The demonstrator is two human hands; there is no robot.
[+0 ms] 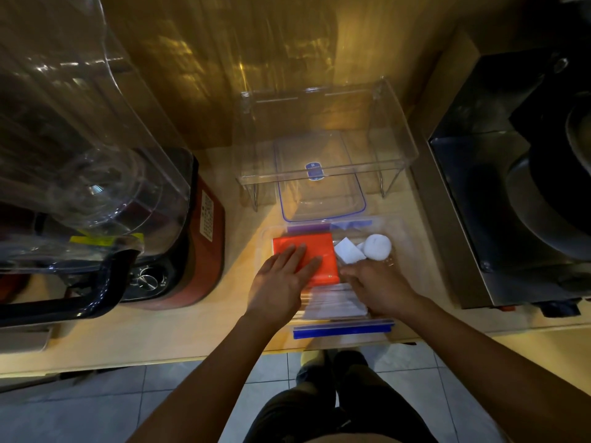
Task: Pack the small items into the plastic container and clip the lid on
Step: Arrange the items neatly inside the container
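Observation:
A shallow clear plastic container (388,276) with blue clip flaps sits near the counter's front edge. Inside lie an orange flat packet (323,244), a white square piece (348,251), a white ball (378,246) and a stack of white sheets (332,303). My left hand (281,279) lies flat on the orange packet with its fingers spread. My right hand (377,287) rests over the white stack, its fingertips by the white square; what they grip is hidden. A second clear piece with a blue rim (321,187), apparently the lid, lies just behind.
A clear acrylic stand (393,123) straddles the far end of the blue-rimmed piece. A red blender base (204,251) with a big clear jug (83,148) stands at the left. A dark metal appliance (511,187) stands at the right. The counter edge (192,359) runs below my hands.

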